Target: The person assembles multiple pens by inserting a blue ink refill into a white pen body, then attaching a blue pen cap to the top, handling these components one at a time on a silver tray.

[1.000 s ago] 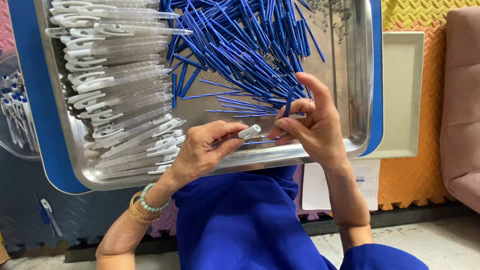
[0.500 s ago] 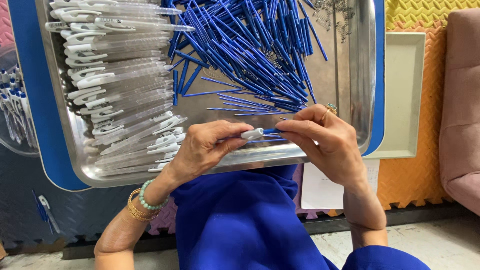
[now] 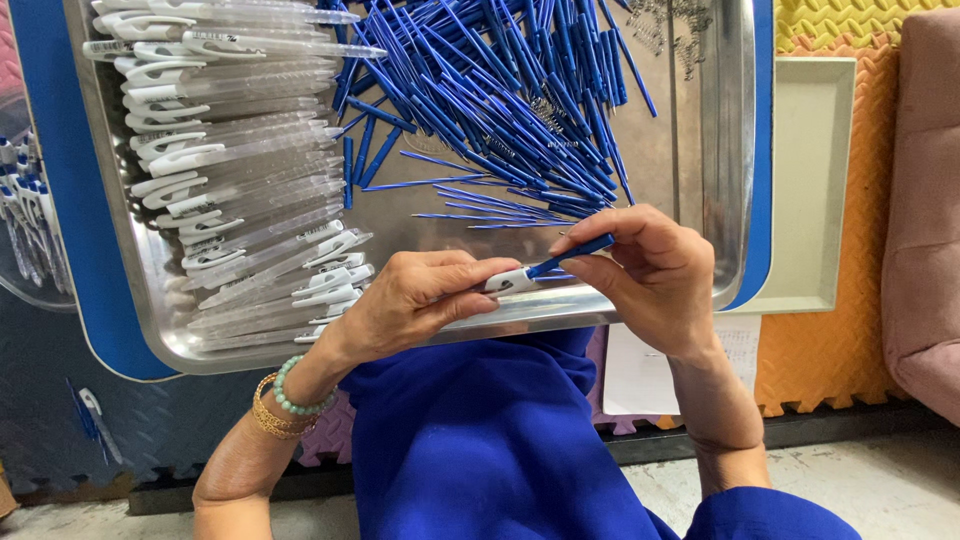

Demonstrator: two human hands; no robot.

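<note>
My left hand pinches a clear pen barrel with a white clip over the near rim of a steel tray. My right hand holds a blue refill, its end meeting the white end of the barrel. Behind the hands lies a heap of blue refills in the middle of the tray. Several clear barrels with white clips are stacked along the tray's left side.
The tray rests on a blue board above my blue-clothed lap. A pale flat tray lies to the right on orange foam mats. A pink cushion stands at the far right. A container of assembled pens sits at the left edge.
My right hand came down from the refill heap with one blue refill and brought it to the barrel held in my left hand.
</note>
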